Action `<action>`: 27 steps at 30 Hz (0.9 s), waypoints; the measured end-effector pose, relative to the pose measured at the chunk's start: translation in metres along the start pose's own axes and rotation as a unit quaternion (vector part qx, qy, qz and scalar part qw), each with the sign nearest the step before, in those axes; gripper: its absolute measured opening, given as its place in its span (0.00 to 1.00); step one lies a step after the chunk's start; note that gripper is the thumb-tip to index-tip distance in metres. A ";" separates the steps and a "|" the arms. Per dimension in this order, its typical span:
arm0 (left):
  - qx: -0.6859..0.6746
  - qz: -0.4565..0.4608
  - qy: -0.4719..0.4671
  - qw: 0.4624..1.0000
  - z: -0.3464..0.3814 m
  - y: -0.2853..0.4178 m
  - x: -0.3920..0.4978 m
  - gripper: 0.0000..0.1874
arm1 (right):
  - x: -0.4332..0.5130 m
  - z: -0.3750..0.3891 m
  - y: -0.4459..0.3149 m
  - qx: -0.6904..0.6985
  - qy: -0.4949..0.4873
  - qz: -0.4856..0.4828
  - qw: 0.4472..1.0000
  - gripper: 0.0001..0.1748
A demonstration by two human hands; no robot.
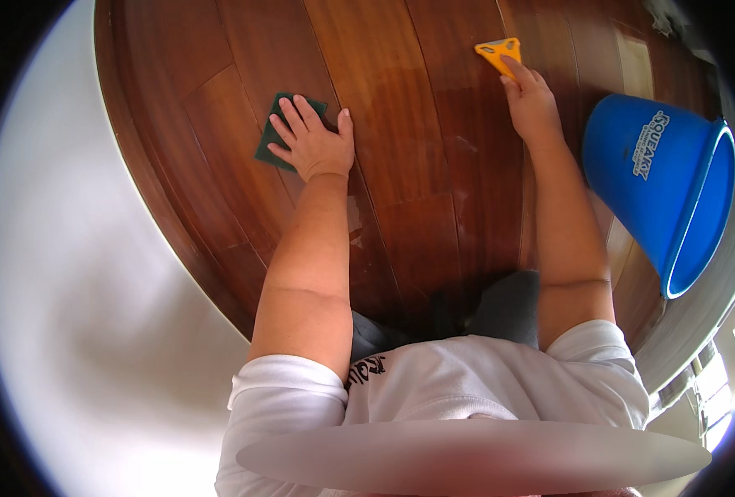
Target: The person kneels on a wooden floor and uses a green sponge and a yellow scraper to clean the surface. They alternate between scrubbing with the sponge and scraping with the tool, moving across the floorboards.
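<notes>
My left hand lies flat with its fingers spread on a dark green scouring pad. The pad rests on the reddish-brown wooden plank floor, and its corners show around my fingers. In my right hand is a yellow plastic scraper, pinched by the handle, with its wide end pointing away from me. Whether the scraper's edge touches the planks cannot be told. Faint whitish marks and shiny patches show on the planks between my arms.
A blue plastic bucket bearing printed writing stands to the right of my right forearm. Along the left, a wooden baseboard meets a white wall. My knees, in dark trousers, are close below my arms. Bright windows show at lower right.
</notes>
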State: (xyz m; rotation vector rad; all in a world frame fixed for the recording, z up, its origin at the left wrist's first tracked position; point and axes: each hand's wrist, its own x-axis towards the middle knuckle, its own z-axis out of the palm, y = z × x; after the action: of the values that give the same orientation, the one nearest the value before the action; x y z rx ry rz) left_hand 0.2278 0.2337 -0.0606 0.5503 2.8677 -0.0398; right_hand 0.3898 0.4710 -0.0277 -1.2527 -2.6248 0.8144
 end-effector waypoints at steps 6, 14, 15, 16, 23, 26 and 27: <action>-0.004 -0.001 0.005 1.000 0.002 -0.001 0.000 0.41 | -0.001 0.024 0.005 0.030 0.088 -0.005 0.996 0.14; -0.003 -0.003 0.000 1.000 0.002 0.000 0.000 0.41 | -0.001 0.036 -0.013 0.002 0.121 0.014 0.993 0.14; -0.003 -0.004 -0.001 1.000 0.001 0.000 0.000 0.41 | -0.001 0.036 -0.014 -0.011 0.097 0.042 0.994 0.14; -0.005 -0.004 -0.003 1.000 0.001 0.000 0.000 0.41 | -0.001 0.035 -0.015 -0.019 0.089 0.049 0.995 0.14; -0.012 -0.004 -0.007 1.000 0.000 0.000 0.000 0.41 | -0.003 0.031 -0.020 -0.024 0.097 0.038 0.994 0.15; -0.010 -0.004 -0.005 1.000 0.001 0.000 0.000 0.41 | -0.003 0.031 -0.023 -0.044 0.043 0.108 0.992 0.14; -0.010 -0.004 -0.006 1.000 0.001 0.000 0.000 0.41 | -0.003 0.030 -0.023 -0.041 0.071 0.080 0.993 0.14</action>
State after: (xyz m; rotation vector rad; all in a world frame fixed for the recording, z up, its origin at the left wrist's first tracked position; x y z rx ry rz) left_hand 0.2279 0.2338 -0.0612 0.5330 2.8556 -0.0142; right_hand 0.3660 0.4443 -0.0413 -1.4987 -2.4945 0.6199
